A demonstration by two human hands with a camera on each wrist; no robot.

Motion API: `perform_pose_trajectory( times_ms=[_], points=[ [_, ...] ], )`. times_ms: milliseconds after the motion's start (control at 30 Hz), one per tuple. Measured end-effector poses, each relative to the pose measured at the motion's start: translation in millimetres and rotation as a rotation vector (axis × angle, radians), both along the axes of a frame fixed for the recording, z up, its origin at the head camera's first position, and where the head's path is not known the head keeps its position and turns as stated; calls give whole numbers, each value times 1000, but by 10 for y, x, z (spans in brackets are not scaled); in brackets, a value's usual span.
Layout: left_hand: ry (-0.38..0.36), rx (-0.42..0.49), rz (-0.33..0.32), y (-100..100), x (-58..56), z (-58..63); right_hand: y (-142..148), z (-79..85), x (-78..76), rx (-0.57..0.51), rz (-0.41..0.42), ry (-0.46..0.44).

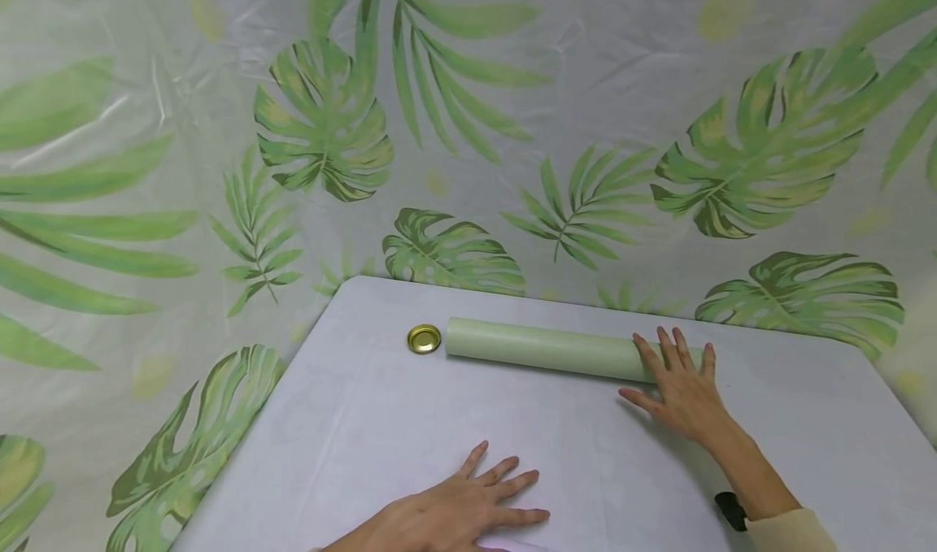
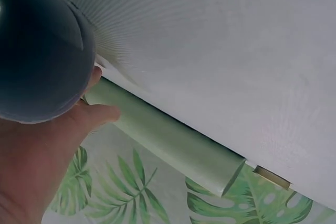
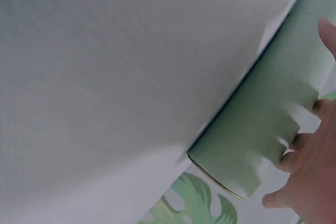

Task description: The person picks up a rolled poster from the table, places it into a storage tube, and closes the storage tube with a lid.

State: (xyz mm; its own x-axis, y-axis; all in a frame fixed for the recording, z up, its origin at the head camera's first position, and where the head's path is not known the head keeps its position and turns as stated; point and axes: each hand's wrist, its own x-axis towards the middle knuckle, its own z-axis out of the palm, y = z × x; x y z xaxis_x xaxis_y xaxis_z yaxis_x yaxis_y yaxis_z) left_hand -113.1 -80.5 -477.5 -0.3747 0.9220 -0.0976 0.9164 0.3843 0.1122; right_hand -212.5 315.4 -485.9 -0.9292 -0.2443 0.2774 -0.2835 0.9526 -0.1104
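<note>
A long pale green tube (image 1: 545, 347) lies on its side across the far part of the white table. My right hand (image 1: 681, 393) is at its right end, fingers spread, with several fingertips over the tube; the right wrist view shows the fingers along the tube (image 3: 247, 135). Left of the tube lies a round gold lid (image 1: 424, 339), seen edge-on as a gold rim (image 2: 272, 177) in the left wrist view. My left hand (image 1: 461, 510) is low over the near table, fingers spread and apart from the tube. A pale lilac edge (image 1: 516, 545) shows beneath it, mostly out of frame.
The white table (image 1: 381, 422) has rounded far corners and stands against a leaf-patterned sheet (image 1: 468, 129). A dark rounded shape (image 2: 44, 51) blocks the upper left of the left wrist view; I cannot tell what it is. A black object (image 1: 730, 510) sits at my right wrist.
</note>
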Motion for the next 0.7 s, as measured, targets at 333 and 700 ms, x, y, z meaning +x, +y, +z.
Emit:
perform_pose_trajectory(
  times_ms=[333, 700],
  points=[
    [182, 54, 32, 68, -18, 7, -1, 33, -48, -5, 0, -47],
    [231, -63, -124, 114, 103, 100, 8, 54, -56, -10, 0, -76]
  ],
)
